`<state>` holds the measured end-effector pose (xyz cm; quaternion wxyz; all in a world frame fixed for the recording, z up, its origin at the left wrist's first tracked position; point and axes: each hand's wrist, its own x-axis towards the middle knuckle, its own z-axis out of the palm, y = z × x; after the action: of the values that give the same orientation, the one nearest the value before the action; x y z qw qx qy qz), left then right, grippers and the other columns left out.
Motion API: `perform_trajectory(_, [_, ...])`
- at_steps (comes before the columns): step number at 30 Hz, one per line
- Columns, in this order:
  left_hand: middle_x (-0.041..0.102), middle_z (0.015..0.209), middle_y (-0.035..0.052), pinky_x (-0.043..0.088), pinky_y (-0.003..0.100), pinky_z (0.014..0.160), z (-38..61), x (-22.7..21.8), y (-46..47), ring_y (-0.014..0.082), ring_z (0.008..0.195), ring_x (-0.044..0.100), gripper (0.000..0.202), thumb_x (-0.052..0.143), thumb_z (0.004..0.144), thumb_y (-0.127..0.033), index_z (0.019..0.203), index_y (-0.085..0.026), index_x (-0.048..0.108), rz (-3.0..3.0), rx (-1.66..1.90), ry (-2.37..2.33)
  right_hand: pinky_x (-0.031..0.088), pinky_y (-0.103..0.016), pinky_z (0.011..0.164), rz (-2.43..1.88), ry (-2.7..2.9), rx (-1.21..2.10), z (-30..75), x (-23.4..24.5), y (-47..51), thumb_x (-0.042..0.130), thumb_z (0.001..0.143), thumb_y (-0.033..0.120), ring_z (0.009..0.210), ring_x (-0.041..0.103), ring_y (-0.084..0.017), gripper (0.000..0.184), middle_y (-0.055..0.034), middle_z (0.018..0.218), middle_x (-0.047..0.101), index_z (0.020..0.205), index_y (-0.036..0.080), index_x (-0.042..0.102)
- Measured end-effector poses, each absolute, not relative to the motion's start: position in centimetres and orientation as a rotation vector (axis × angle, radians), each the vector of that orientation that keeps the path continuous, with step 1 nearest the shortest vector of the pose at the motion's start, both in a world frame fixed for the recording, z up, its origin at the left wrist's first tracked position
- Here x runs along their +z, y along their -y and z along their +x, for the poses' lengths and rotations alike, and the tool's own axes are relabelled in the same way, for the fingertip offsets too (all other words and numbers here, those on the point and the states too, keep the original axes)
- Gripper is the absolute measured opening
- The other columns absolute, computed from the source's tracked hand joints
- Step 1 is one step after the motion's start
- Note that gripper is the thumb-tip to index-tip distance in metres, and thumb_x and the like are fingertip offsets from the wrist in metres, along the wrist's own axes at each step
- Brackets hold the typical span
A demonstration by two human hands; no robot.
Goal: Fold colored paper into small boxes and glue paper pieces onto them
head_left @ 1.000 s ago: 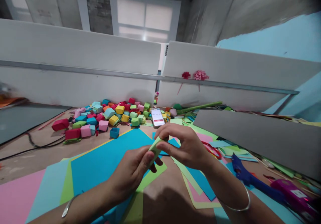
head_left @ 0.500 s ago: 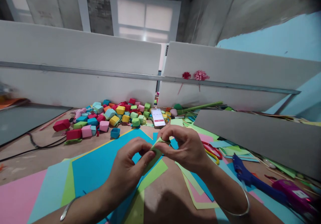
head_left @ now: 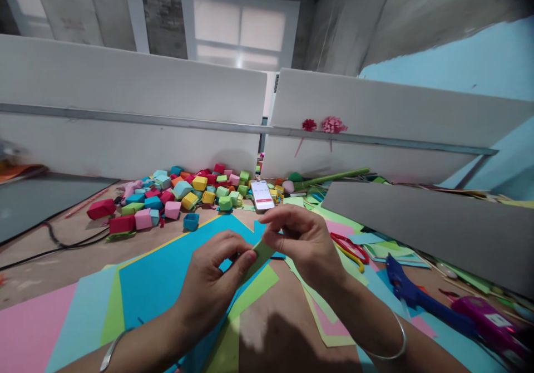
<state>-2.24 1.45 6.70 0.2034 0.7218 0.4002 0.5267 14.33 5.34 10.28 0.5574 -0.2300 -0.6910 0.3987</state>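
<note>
Between both hands, at the middle of the view, is a narrow folded strip of green paper (head_left: 259,255). My left hand (head_left: 217,270) pinches its lower part between thumb and fingers. At the strip's upper end, my right hand (head_left: 302,245) is closed with thumb and index finger on the paper; the fingertips partly hide that end. Beneath the hands lie a large blue paper sheet (head_left: 161,275) and a loose light green paper piece (head_left: 255,292).
Behind the hands stand a heap of small coloured paper boxes (head_left: 181,190) and a phone (head_left: 262,196). Right of my hands lie red-handled scissors (head_left: 352,248), a blue glue gun (head_left: 421,300) and a magenta tool (head_left: 486,320). White panels (head_left: 125,83) close off the back.
My right hand has shifted slightly along the strip's upper end, and its fingers have changed their pinch. The strip's top now looks straighter. My left hand stays almost in place.
</note>
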Motion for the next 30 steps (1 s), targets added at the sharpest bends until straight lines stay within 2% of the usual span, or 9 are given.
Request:
perform_trajectory(4, [0.058,0.073,0.0013,0.042,0.025,0.062,-2.4,6.8,-1.6,0.0136,0.066,0.054,0.024,0.056,0.090,-0.030,0.071,-0.018,0.063,2.042,1.429,-1.149,0.038,-0.022,0.051,-0.550,1.559,0.978,14.1,9.8,-5.5,0.064,0.066,0.008,0.057,0.046,-0.009,0.017,0.0048,0.061,0.052,0.076,0.021,0.070])
perform_trajectory(7, [0.057,0.071,0.0012,0.041,0.024,0.060,-2.5,7.2,-1.6,0.0133,0.064,0.053,0.024,0.055,0.091,-0.030,0.072,-0.017,0.064,2.075,1.418,-1.151,0.038,-0.022,0.053,-0.590,1.695,0.962,14.4,10.4,-5.9,0.065,0.070,0.011,0.058,0.046,-0.009,0.020,0.0055,0.062,0.050,0.087,0.021,0.069])
perform_trajectory(9, [0.058,0.072,0.0013,0.041,0.023,0.058,-2.7,7.5,-1.6,0.0132,0.065,0.054,0.023,0.055,0.091,-0.029,0.074,-0.018,0.066,2.097,1.426,-1.150,0.041,-0.024,0.057,-0.647,1.867,0.923,14.9,11.0,-6.1,0.066,0.073,0.014,0.061,0.048,-0.010,0.019,0.0043,0.066,0.054,0.091,0.020,0.069])
perform_trajectory(12, [0.060,0.074,0.0020,0.042,0.023,0.058,-2.8,7.8,-1.6,0.0138,0.067,0.056,0.020,0.055,0.091,-0.026,0.078,-0.018,0.068,2.144,1.410,-1.161,0.043,-0.026,0.063,-0.721,2.068,0.750,15.3,11.7,-6.1,0.065,0.077,0.014,0.066,0.053,-0.012,0.005,0.0005,0.070,0.061,0.076,0.018,0.069])
perform_trajectory(14, [0.061,0.075,0.0026,0.043,0.024,0.060,-2.8,7.7,-1.6,0.0144,0.068,0.056,0.016,0.057,0.089,-0.024,0.081,-0.018,0.069,2.180,1.387,-1.165,0.042,-0.026,0.062,-0.720,2.102,0.628,15.3,11.6,-5.9,0.066,0.077,0.014,0.065,0.053,-0.012,0.011,0.0004,0.067,0.060,0.066,0.017,0.066])
perform_trajectory(19, [0.061,0.073,0.0027,0.043,0.023,0.059,-2.7,7.7,-1.7,0.0136,0.067,0.056,0.014,0.060,0.087,-0.021,0.076,-0.016,0.068,2.273,1.442,-1.129,0.038,-0.024,0.055,-0.639,2.094,0.458,14.8,11.0,-5.1,0.067,0.074,0.009,0.059,0.049,-0.010,0.016,0.0020,0.060,0.052,0.060,0.016,0.064])
perform_trajectory(25, [0.064,0.075,0.0025,0.045,0.025,0.063,-3.3,8.5,-1.9,0.0146,0.070,0.058,0.004,0.069,0.082,-0.022,0.081,-0.018,0.071,2.380,1.508,-1.206,0.043,-0.027,0.060,-0.565,2.057,0.436,16.0,12.1,-5.9,0.064,0.079,0.012,0.064,0.054,-0.013,0.012,-0.0006,0.067,0.059,0.070,0.018,0.066])
perform_trajectory(30, [0.064,0.073,0.0031,0.043,0.024,0.054,-3.6,8.6,-2.0,0.0137,0.062,0.057,0.009,0.067,0.083,-0.023,0.084,-0.019,0.075,2.282,1.534,-1.193,0.046,-0.030,0.062,-0.539,2.042,0.440,17.0,12.9,-6.4,0.066,0.081,0.017,0.069,0.057,-0.016,0.009,-0.0024,0.071,0.063,0.072,0.020,0.068])
